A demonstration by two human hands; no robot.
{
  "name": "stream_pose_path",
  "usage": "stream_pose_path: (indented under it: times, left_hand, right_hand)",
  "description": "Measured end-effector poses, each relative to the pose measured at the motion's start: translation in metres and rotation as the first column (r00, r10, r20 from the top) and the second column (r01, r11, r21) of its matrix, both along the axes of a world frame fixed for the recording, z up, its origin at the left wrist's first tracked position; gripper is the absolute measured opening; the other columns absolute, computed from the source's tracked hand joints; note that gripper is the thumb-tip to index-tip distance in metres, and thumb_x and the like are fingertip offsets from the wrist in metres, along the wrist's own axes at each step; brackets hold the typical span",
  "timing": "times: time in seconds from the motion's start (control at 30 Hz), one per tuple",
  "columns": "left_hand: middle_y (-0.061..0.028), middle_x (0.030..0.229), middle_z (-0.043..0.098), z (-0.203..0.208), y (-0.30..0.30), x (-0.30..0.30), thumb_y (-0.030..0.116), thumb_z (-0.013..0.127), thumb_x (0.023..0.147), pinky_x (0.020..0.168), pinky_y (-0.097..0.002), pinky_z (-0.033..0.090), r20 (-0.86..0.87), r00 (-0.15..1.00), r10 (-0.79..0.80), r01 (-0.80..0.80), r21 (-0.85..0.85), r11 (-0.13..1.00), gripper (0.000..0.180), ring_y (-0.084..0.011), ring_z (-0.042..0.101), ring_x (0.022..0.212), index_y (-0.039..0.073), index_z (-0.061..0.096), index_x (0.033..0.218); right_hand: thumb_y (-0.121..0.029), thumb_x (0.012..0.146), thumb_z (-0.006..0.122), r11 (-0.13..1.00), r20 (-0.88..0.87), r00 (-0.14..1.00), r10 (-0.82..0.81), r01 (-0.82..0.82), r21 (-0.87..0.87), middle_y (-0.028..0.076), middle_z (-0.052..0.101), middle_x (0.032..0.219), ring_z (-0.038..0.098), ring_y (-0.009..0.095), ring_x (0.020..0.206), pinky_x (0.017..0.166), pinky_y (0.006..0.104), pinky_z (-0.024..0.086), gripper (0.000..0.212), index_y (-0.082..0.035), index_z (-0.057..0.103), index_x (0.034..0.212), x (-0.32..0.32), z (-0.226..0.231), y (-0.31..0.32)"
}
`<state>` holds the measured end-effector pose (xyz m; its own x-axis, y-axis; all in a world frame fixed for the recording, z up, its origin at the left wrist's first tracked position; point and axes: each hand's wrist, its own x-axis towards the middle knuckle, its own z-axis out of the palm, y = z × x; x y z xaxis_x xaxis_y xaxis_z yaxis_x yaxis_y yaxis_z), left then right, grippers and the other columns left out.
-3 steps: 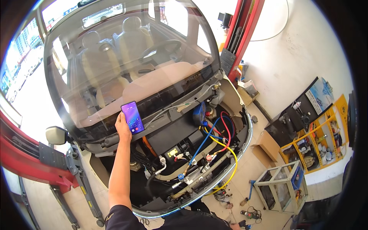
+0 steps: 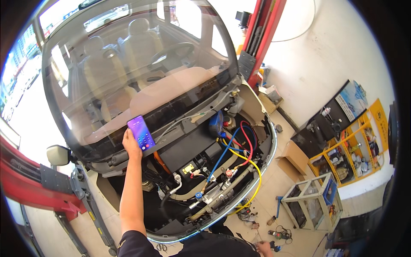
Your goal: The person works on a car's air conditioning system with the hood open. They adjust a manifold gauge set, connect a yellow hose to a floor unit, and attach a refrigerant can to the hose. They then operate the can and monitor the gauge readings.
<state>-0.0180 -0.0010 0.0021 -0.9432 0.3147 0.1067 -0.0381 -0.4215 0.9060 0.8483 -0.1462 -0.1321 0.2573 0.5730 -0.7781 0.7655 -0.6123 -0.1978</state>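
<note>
My left hand (image 2: 132,144) reaches forward over the front of a vehicle and is closed round the left edge of a smartphone (image 2: 142,135). Its lit purple screen shows a call keypad. Behind the phone are the windshield base and the dark cowl. At the lower edge of the view my right hand (image 2: 264,248) shows only in part, its fingers curled; what they hold, if anything, I cannot make out. In the open front bay, red, blue and yellow hoses (image 2: 256,188) run from a blue gauge set (image 2: 216,124) to couplings with a blue knob (image 2: 198,195) and a red one (image 2: 229,173).
Red lift posts stand at left (image 2: 38,195) and right (image 2: 266,40). To the right are a cardboard box (image 2: 292,160), a grey metal frame cart (image 2: 314,203) and a yellow rack (image 2: 355,150). Tools and a corded power tool (image 2: 280,234) lie on the floor.
The view has shifted slightly, so the vehicle sits further left. The phone has tilted a little more to the left. More of my right hand shows at the lower edge.
</note>
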Motion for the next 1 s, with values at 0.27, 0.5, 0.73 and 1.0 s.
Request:
stream_pose_path:
  times: [0.27,0.5,0.73,1.0]
  left_hand:
    - [-0.0156,0.126,0.062,-0.010,-0.001,0.006,0.019,0.060,0.099,0.099,-0.0330,0.046,-0.171,0.985,-0.023,-0.041,-0.361,0.932,0.046,-0.0218,0.060,0.112,-0.009,0.052,0.134]
    - [-0.0145,0.133,0.054,0.053,-0.060,0.135,0.012,0.057,0.099,0.098,-0.0317,0.045,-0.461,0.883,0.085,-0.274,-0.360,0.892,0.041,-0.0224,0.056,0.116,-0.005,0.046,0.135]
    - [-0.0080,0.107,0.059,0.025,-0.067,0.432,0.004,0.060,0.091,0.083,-0.0300,0.045,-0.304,0.781,-0.546,0.277,-0.614,0.739,0.038,-0.0151,0.055,0.089,0.003,0.052,0.128]
    - [-0.0143,0.122,0.061,0.001,-0.075,0.595,0.001,0.063,0.088,0.080,-0.0319,0.052,-0.112,0.373,-0.921,0.605,-0.724,0.333,0.046,-0.0192,0.066,0.092,-0.001,0.048,0.132]
  right_hand:
    - [-0.013,0.079,0.076,0.242,0.249,0.859,0.448,-0.385,0.891,0.016,0.070,0.087,0.067,0.033,0.078,0.070,0.0399,0.052,0.021,-0.002,0.069,0.095,-0.152,0.287,0.118]
    - [-0.019,0.077,0.075,-0.376,0.598,0.459,0.657,-0.489,0.787,0.011,0.065,0.082,0.064,0.022,0.070,0.062,0.0323,0.052,0.025,0.000,0.065,0.090,-0.204,0.505,0.105]
    - [-0.009,0.085,0.069,-0.627,0.745,0.542,0.388,-0.437,0.645,0.018,0.069,0.080,0.067,0.026,0.069,0.060,0.0319,0.057,0.015,0.006,0.070,0.082,-0.150,0.523,0.084]
    - [-0.011,0.086,0.071,-0.703,0.774,0.510,0.374,-0.388,0.596,0.019,0.069,0.076,0.066,0.023,0.061,0.052,0.0303,0.054,0.019,0.007,0.070,0.084,-0.036,0.493,0.108]
